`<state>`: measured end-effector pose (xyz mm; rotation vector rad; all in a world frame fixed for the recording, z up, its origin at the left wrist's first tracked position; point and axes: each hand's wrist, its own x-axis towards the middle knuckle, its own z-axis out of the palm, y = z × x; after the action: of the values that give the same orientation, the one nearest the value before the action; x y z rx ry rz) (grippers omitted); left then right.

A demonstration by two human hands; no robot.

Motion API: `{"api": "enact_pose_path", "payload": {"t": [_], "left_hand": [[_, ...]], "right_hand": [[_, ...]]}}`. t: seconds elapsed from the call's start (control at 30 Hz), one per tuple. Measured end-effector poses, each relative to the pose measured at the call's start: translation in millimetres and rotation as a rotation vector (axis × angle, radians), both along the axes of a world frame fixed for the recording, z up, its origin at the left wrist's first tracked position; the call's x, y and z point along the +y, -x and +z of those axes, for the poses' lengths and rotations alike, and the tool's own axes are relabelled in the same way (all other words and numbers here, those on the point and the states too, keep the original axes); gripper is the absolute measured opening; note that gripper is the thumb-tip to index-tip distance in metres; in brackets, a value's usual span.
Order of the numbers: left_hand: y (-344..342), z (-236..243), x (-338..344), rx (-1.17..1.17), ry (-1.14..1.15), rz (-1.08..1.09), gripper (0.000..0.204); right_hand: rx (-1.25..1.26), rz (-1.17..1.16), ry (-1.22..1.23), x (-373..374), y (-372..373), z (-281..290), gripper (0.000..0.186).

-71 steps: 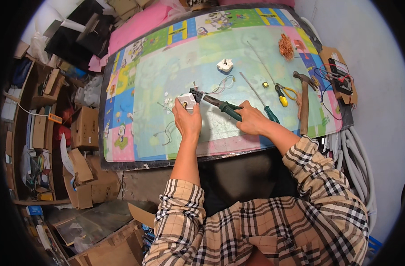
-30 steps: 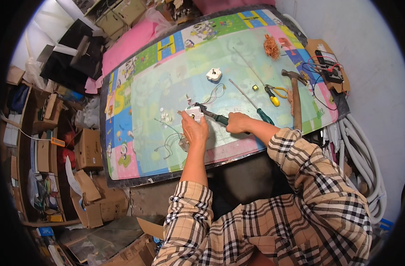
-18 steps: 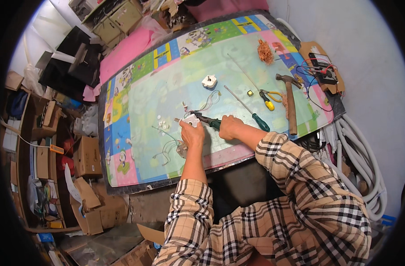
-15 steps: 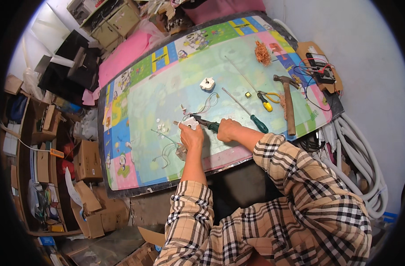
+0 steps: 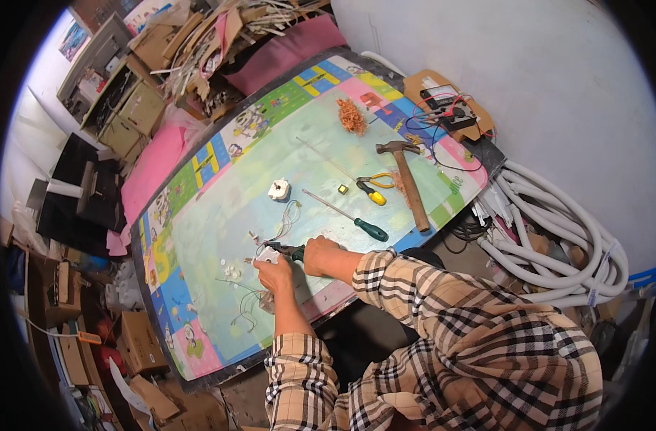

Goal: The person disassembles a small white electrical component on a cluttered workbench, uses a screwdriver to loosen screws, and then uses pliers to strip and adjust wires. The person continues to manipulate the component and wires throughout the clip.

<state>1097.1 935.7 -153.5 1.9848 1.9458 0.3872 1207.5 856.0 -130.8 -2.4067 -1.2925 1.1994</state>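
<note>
A: Left hand (image 5: 274, 275) curls its fingers around a small white plastic fitting (image 5: 268, 254) with thin wires, near the front edge of the glossy patterned surface (image 5: 199, 237).

B: Right hand (image 5: 321, 255) is wrapped tight on dark-handled pliers (image 5: 288, 251) touching it. Farther right lie a green-handled screwdriver (image 5: 349, 216) and a wooden-handled hammer (image 5: 407, 183); open mat beyond.

The table (image 5: 220, 287) is covered by a colourful play mat with a pale green middle and cartoon squares round its rim. On it, toward two o'clock, lie a wooden-handled hammer (image 5: 408, 183) and, beside it, yellow-handled pliers (image 5: 375, 185). A green-handled screwdriver (image 5: 349, 216) lies near the centre, a small white fitting (image 5: 278, 189) at eleven o'clock from it. A tuft of copper strands (image 5: 352, 115) sits toward one o'clock. Thin wires (image 5: 245, 305) trail at seven o'clock.
</note>
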Motion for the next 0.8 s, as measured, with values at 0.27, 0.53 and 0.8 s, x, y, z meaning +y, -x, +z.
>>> {"api": "enact_pose_path", "payload": {"t": [0.27,0.53,0.8], "left_hand": [[8.8,-7.0,9.5,-0.018,0.012,0.049,0.067],[6.3,-15.6,11.3,-0.038,-0.011,0.088,0.063],[3.9,-15.6,13.5,-0.036,0.028,0.122,0.065]], "right_hand": [[-0.102,0.051,-0.082,-2.2,1.2,4.2,0.051],[-0.293,0.093,-0.142,-0.3,9.8,-7.4,0.048],[-0.361,0.038,-0.225,-0.5,14.5,-16.5,0.043]]}}
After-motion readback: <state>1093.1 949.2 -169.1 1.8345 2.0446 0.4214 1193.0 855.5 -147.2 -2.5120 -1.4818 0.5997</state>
